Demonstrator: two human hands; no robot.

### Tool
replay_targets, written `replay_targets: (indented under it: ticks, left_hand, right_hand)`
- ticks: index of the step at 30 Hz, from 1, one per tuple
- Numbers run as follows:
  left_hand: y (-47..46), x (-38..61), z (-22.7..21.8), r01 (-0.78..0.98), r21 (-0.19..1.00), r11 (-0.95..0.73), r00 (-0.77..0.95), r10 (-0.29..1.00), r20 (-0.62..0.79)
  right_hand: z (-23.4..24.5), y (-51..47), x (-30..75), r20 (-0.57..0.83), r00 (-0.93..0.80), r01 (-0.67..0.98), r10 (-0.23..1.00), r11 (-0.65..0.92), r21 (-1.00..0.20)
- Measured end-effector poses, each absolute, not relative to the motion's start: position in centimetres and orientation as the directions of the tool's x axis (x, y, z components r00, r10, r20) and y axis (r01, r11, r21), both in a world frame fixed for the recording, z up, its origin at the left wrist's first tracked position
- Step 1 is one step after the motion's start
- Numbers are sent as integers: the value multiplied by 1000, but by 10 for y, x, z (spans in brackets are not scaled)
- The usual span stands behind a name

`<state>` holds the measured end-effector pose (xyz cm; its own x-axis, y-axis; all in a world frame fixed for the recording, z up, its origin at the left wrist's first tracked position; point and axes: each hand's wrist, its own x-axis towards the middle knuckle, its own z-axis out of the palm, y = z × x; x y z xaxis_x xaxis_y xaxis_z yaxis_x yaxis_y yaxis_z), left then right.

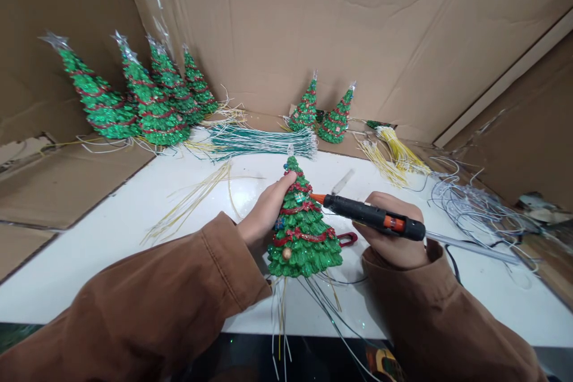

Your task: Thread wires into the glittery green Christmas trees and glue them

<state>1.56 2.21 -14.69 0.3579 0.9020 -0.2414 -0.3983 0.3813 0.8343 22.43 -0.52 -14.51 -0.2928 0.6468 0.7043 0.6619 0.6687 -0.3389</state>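
Observation:
My left hand is closed on the left side of a small green Christmas tree figurine, its thumb near the upper tiers. Red garlands, tiny gift boxes and a gold ball decorate the tree, and several thin wires trail from its base. In my right hand is a black hot glue gun. Its orange nozzle points left, at or very near the tree's upper right side. A clear glue stick extends from the gun's back end. The fingers underneath the gun are partly hidden.
More trees with silver stars stand at the back left, and two others at the back centre. Green-and-white wires, yellow wires and a tangled wire pile lie on the white table. Cardboard walls enclose it.

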Motion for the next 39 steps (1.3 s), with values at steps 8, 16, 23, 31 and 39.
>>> replay_targets:
  ticks: [8,16,23,31,39]
  left_hand:
    - [23,16,-146,-418,823,386,350,904,-246]
    - [20,16,-145,-406,822,399,357,897,-259]
    - [21,16,-146,-395,839,375,337,908,-247]
    - [24,15,-147,-400,839,368,327,913,-245]
    - [22,15,-146,-415,823,389,351,902,-250]
  right_hand:
    - [-148,-6,228,706,-306,659,638,678,-327]
    - [-147,-9,227,722,-312,642,617,697,-318]
    - [-147,-8,228,730,-324,656,602,699,-285]
    - [-146,-8,227,734,-314,668,602,690,-280]
    - [-147,-7,227,722,-296,690,625,663,-291]
